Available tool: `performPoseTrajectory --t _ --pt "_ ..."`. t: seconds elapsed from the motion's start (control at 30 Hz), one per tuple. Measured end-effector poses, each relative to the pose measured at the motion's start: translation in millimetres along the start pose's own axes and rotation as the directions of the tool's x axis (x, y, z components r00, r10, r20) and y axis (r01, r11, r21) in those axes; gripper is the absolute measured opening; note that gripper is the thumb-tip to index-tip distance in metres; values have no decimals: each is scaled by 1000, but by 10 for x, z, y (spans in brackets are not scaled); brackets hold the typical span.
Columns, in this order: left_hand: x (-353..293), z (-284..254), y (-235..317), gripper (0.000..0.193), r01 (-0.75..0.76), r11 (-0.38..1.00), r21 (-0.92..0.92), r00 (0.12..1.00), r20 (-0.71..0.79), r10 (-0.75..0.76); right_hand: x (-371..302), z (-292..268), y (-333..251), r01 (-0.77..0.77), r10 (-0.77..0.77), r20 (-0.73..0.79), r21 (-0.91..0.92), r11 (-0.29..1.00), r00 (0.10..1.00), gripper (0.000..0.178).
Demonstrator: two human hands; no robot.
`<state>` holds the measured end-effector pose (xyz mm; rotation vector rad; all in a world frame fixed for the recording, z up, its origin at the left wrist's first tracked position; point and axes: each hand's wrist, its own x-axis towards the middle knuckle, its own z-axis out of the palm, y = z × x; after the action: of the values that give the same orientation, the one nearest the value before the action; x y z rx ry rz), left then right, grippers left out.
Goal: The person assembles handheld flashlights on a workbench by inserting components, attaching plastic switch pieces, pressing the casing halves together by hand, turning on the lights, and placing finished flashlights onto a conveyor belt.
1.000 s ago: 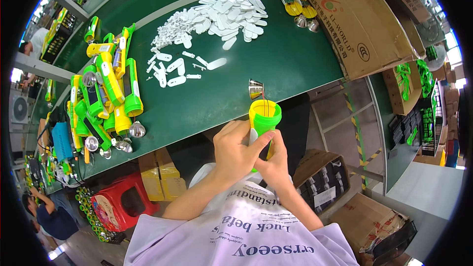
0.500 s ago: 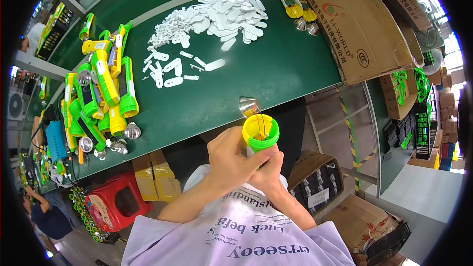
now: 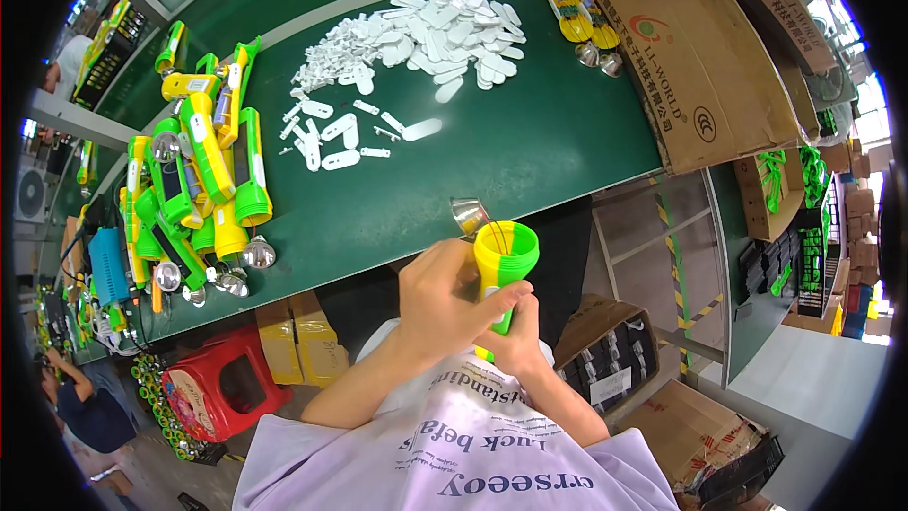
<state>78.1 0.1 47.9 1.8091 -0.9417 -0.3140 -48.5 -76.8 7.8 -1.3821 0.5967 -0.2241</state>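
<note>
Both your hands are grasping: left hand (image 3: 430,291) wraps the left side of the flashlight body (image 3: 512,270), thumb across its near side; right hand (image 3: 516,339) holds it lower down. Same two-handed hold as a second ago. Changed since then: silver reflector (image 3: 467,216) is nearer you and further left, now off the far-left of the mouth. Versus half a second ago, the body is tilted so more outer wall shows.

Body is at the near edge of the green table (image 3: 397,203), mouth open. Yellow left, green right, ridged below the rim. Thin wires (image 3: 496,237) run from mouth to reflector. Can't tell if the reflector touches the table.

Further out: flashlight heap (image 3: 210,156) left, white plastic pieces (image 3: 449,33) far, cardboard box (image 3: 695,57) far right.
</note>
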Motion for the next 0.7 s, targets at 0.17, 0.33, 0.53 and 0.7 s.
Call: performPoseTrajectory --t 0.17,0.33,0.53,0.7 --pt "-31 100 -181 47 242 770 -591 969 185 -162 61 4 -141 -207 153 177 346 915 972 59" --pt "88 -12 -178 48 442 687 -577 897 292 -332 130 130 -155 -191 116 199 411 891 973 54" --pt "294 -206 -232 24 126 990 -60 969 219 -110 97 40 -56 -280 207 189 688 670 960 41" --pt "1117 -884 -599 13 40 751 659 999 -12 -43 97 -105 -41 -266 185 194 767 584 963 43"
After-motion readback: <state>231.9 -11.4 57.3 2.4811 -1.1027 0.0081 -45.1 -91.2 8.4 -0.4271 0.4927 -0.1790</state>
